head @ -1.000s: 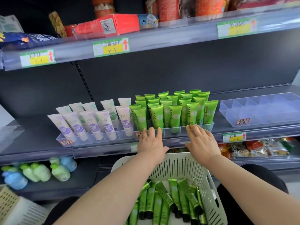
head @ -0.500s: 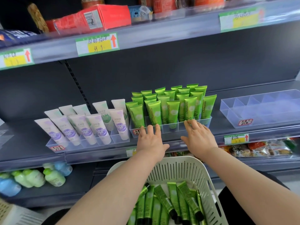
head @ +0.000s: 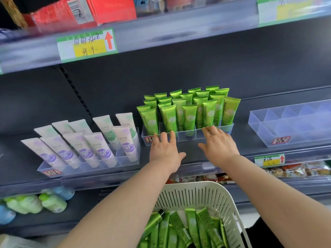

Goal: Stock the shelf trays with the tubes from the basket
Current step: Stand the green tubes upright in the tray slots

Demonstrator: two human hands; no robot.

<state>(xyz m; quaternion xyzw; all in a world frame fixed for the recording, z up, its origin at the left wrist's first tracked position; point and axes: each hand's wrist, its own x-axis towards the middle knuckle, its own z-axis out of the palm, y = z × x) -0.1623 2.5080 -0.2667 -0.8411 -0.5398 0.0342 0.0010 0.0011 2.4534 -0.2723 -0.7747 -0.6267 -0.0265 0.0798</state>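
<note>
A clear tray [head: 186,136] on the middle shelf holds several upright green tubes [head: 188,108]. My left hand [head: 164,151] lies flat with its straight fingertips against the tray's front wall at the left. My right hand [head: 217,145] touches the same front wall further right, fingers spread and straight. Neither hand holds anything. Below my arms, a white slotted basket [head: 200,196] contains several more green tubes [head: 182,228] lying down.
To the left stands a clear tray [head: 86,167] of white and purple tubes. An empty divided clear tray [head: 290,122] sits at the right. Price labels line the shelf edges. Bottles [head: 35,203] lie on the lower shelf at left, snack packets [head: 295,170] at right.
Both hands have pushed the green tube tray back from the shelf's front edge. The view has shifted closer and to the right.
</note>
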